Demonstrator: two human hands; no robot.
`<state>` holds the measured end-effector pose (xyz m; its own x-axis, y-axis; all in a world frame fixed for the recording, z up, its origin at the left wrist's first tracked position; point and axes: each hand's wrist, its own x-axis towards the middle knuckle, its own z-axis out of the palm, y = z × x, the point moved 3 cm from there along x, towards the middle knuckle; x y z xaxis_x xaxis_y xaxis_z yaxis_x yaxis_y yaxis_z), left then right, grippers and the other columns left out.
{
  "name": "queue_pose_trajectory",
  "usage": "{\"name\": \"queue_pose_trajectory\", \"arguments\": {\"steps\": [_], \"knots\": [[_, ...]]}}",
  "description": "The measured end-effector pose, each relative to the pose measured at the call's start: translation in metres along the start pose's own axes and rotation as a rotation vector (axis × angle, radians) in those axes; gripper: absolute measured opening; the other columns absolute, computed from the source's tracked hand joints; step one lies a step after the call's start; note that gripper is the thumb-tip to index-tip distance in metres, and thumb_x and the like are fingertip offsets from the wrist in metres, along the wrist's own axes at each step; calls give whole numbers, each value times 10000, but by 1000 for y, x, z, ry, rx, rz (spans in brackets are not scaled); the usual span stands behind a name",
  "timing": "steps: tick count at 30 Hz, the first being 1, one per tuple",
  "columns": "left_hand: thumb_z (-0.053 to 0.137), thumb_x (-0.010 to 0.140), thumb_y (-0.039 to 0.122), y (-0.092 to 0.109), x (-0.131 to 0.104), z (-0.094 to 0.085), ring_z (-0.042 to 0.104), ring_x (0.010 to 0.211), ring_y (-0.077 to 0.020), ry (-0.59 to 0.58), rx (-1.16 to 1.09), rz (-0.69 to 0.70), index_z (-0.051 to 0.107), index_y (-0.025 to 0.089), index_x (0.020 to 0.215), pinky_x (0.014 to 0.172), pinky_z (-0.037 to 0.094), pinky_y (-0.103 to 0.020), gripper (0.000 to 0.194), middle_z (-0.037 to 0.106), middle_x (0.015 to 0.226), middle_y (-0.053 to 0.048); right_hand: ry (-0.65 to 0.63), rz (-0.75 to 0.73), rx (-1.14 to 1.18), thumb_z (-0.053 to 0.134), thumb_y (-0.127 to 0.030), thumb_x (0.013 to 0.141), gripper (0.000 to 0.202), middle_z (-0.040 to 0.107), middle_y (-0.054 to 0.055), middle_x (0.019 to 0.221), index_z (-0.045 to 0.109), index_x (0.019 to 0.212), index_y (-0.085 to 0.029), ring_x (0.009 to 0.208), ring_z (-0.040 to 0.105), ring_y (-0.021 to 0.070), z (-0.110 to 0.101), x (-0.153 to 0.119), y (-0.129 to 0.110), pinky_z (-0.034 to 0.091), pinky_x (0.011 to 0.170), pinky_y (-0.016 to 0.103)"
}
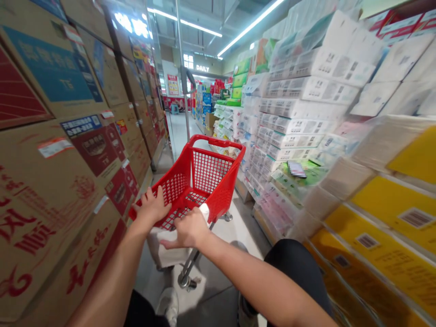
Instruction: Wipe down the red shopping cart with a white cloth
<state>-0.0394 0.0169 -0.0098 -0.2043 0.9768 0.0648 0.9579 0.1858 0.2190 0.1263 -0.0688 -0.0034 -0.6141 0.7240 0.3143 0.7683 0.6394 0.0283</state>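
- One red plastic lattice-sided shopping cart, between brown cardboard cartons and plastic-wrapped white packs.
- Left hand: fingers spread wide over its rim.
- Right hand: at its white near end; grip we cannot tell.
- Step, we judge: steering; next calls for even guidance.

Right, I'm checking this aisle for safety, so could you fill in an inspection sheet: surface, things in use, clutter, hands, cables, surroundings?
Surface: grey tiled floor
Things in use: red plastic shopping cart with lattice sides
Clutter: small rectangular pixelated item on green plastic-wrapped packs
Hands: left hand, fingers spread, over the cart's near left rim; right hand over its near end, grip unclear
Cables: nothing seen
Surroundings: brown cardboard cartons left; white plastic-wrapped packs and yellow packs right
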Motion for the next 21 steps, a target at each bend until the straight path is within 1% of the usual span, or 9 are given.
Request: {"name": "queue_pose_trajectory", "arguments": {"steps": [3,5,7,11,14,16,18,19,21], "knots": [[467,890,434,-7,1,10,45,1544,-438,29,75,58,259,134,1584,1119,180,-758,784,32,1678,-237,11,6,32,420,-849,828,781,745,114,770,719,975,-142,730,701,267,7,22,-17,446,828,444],[471,885,354,-12,4,13,54,1551,-405,63,134,135,349,128,1548,1142,172,-734,711,110,1675,-223,9,-3,45,415,-843,842,776,752,118,809,717,982,-143,760,709,272,7,30,-19,452,841,449],[469,887,333,-15,7,13,87,1548,-396,88,150,199,404,166,1525,1146,183,-724,663,188,1665,-201,-16,-16,40,438,-862,818,783,750,120,812,722,932,-142,772,711,275,3,32,-14,456,848,443],[556,853,384,-13,12,10,41,1545,-437,17,80,318,443,217,1515,1162,242,-647,692,199,1671,-164,-93,11,-27,484,-907,748,830,748,149,831,727,915,-131,799,712,296,-15,22,23,468,829,420],[614,805,473,-12,15,5,6,1551,-427,-68,-53,360,556,222,1436,1196,208,-607,682,313,1636,-140,-157,40,-70,439,-871,819,797,746,152,853,719,953,-137,834,713,294,-29,9,62,477,827,393],[571,810,535,-14,17,0,157,1546,-369,-117,-258,394,605,204,1385,1216,227,-534,664,419,1580,-134,-195,25,-87,398,-811,891,743,743,149,878,709,972,-141,853,707,279,-35,1,81,475,847,380],[488,839,581,-15,16,-5,411,1445,-295,-192,-506,451,615,194,1365,1180,331,-426,666,519,1507,-119,-192,-12,-103,400,-764,924,698,735,148,916,702,982,-137,905,693,278,-39,-5,90,451,929,407],[464,847,594,-14,13,-7,517,1358,-266,-238,-588,478,631,202,1343,1142,382,-382,653,577,1452,-105,-171,-29,-110,428,-754,919,682,730,151,946,699,992,-133,951,679,289,-41,-7,90,422,989,438],[483,842,603,-11,7,-9,627,1209,-242,-296,-596,504,701,256,1236,1082,429,-340,568,691,1299,-59,-93,-74,-106,521,-715,885,645,710,168,1052,687,1063,-116,1087,625,324,-45,-8,80,328,1098,505]]}}
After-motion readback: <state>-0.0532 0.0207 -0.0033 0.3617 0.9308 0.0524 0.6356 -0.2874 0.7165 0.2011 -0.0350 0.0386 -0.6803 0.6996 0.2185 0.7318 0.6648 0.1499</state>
